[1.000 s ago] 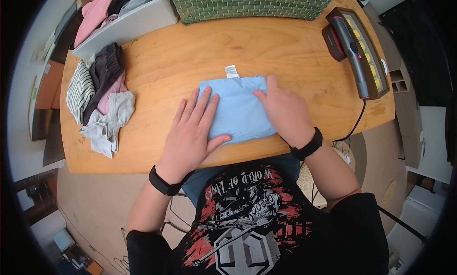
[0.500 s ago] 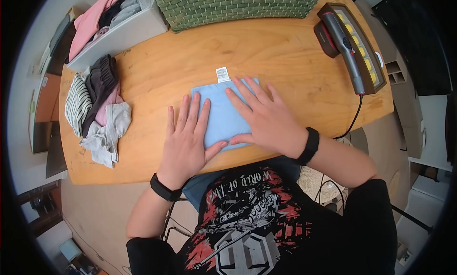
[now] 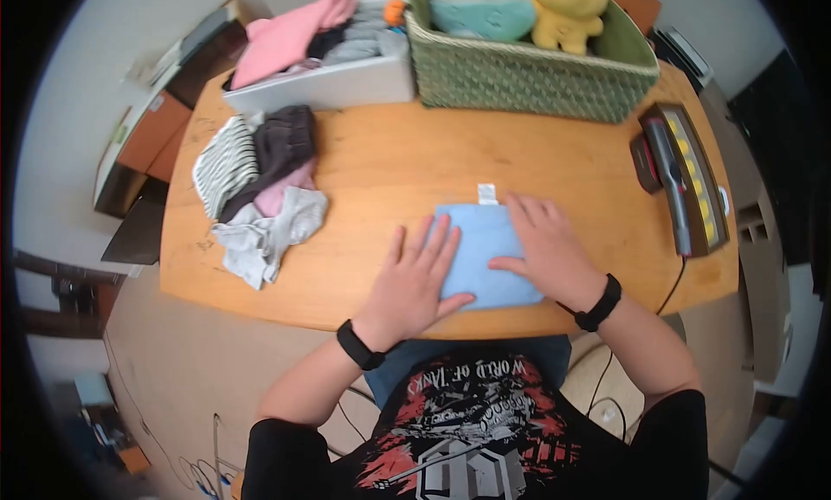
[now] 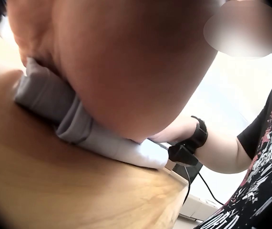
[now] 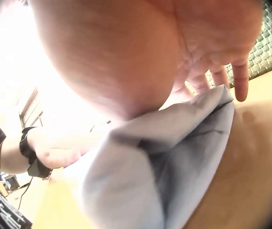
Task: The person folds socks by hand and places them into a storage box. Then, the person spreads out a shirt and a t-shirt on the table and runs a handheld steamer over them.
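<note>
A light blue cloth (image 3: pixel 486 270), folded into a flat rectangle, lies near the table's front edge with a white label (image 3: pixel 487 193) sticking out at its far side. My left hand (image 3: pixel 411 279) rests along its left edge, fingers spread and straight, thumb over the near edge. On the opposite side, my right hand (image 3: pixel 554 253) lies along the right edge with its thumb reaching onto the cloth. The left wrist view shows stacked folds of cloth (image 4: pixel 102 140) under the palm. Seen from the right wrist, straight fingers extend past a raised, loose fold (image 5: pixel 193 157).
Crumpled clothes (image 3: pixel 273 223) are heaped at the left. Behind them stands a white bin (image 3: pixel 346 86) of clothing, beside a green woven basket (image 3: pixel 528 84) with plush toys. A corded handheld appliance (image 3: pixel 671 188) leans on a brown case (image 3: pixel 705 175) at the right.
The right hand goes from curled at the cloth's right edge to flat across it, then back to the right edge with fingers straight. The left hand stays on the left edge. The head view has shifted.
</note>
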